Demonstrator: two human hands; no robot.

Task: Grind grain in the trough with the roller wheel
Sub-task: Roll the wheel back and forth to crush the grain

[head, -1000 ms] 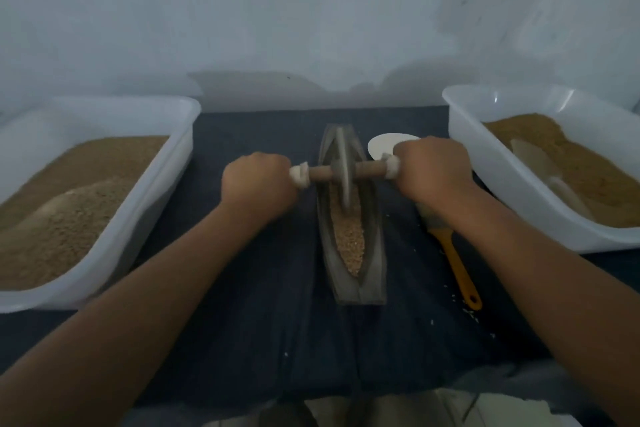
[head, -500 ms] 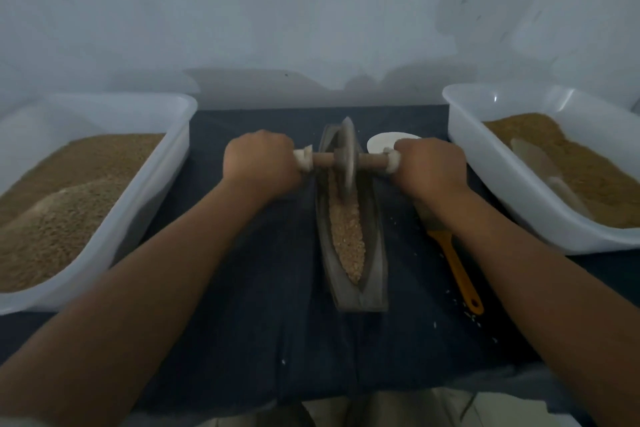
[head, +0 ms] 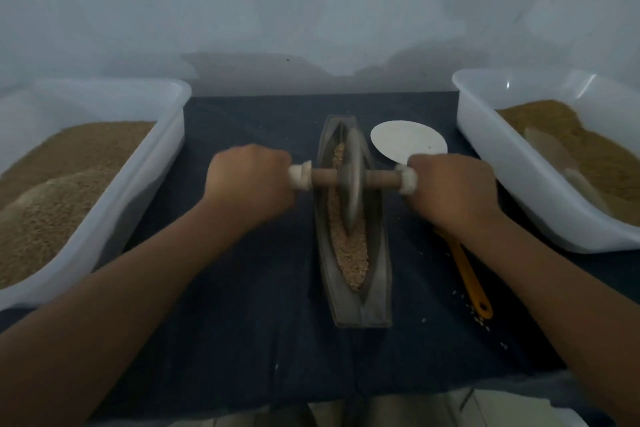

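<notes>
Head view. Trough [head: 379, 291] lies lengthwise at the middle of a dark cloth [head: 242, 305], narrow end towards the wall. Grain [head: 351, 253] fills its groove, mostly in the near half. Wheel [head: 351, 184] stands upright on edge in the groove, about midway along, rim down in the grain. Axle [head: 381, 178] runs crosswise through the wheel, with pale wrapping at both ends.

Left hand [head: 251, 180]: fist curled tight round the left axle end. Right hand [head: 453, 191]: the same on the right end. Both forearms reach in from the near edge.

Left tub [head: 166, 135]: heaped tan grain. Right tub [head: 502, 163]: browner meal, with a pale scoop [head: 554, 156] lying in it. White plate [head: 405, 142] just right of the trough's far end, partly behind the right hand. Brush [head: 469, 281], orange handle, on the cloth right of the trough; head hidden under the right wrist. Stray grains scattered round the handle's end.
</notes>
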